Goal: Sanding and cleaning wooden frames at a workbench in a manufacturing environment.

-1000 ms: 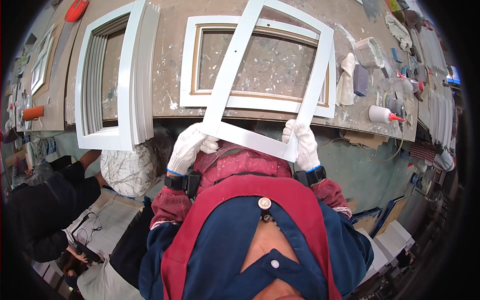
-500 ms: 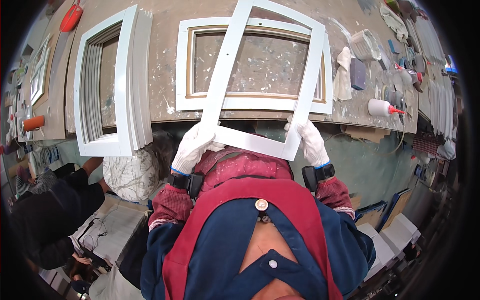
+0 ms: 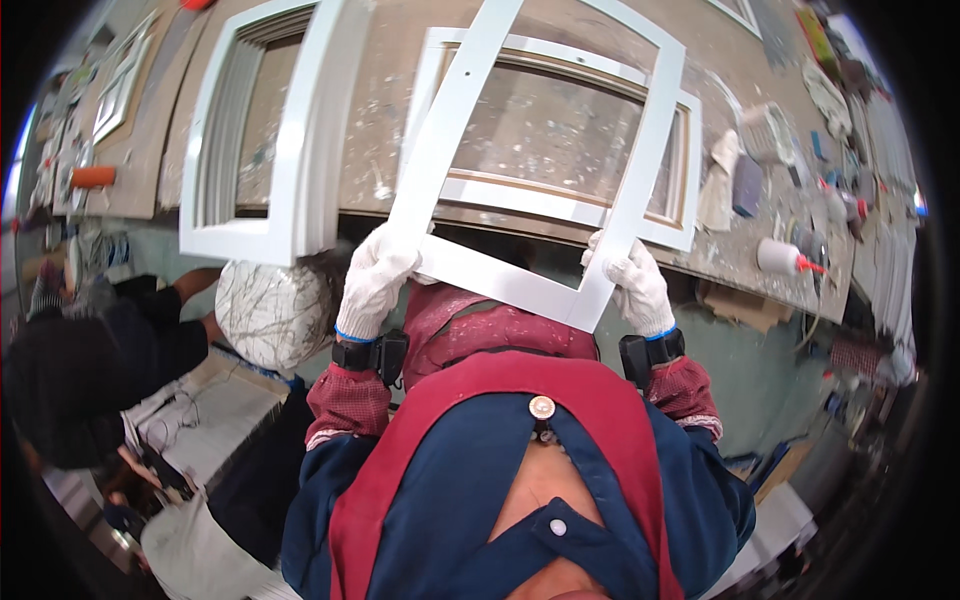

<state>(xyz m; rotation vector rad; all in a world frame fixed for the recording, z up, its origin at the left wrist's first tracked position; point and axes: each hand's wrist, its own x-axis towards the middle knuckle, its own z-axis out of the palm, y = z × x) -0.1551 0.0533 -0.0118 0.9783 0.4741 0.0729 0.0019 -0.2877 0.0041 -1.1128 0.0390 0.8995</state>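
Both gloved hands, left hand (image 3: 375, 280) and right hand (image 3: 635, 285), closed around the thin white frame (image 3: 530, 150), have raised it higher toward the picture's top, clear above the workbench (image 3: 390, 150).

Deep white frame (image 3: 290, 130) close beside held frame (image 3: 530, 160).

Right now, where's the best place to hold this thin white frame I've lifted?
Probably the two lower corners of the thin white frame, from below, where the left hand and right hand already sit. The rails are flat and narrow, and the frame tilts up over the workbench.
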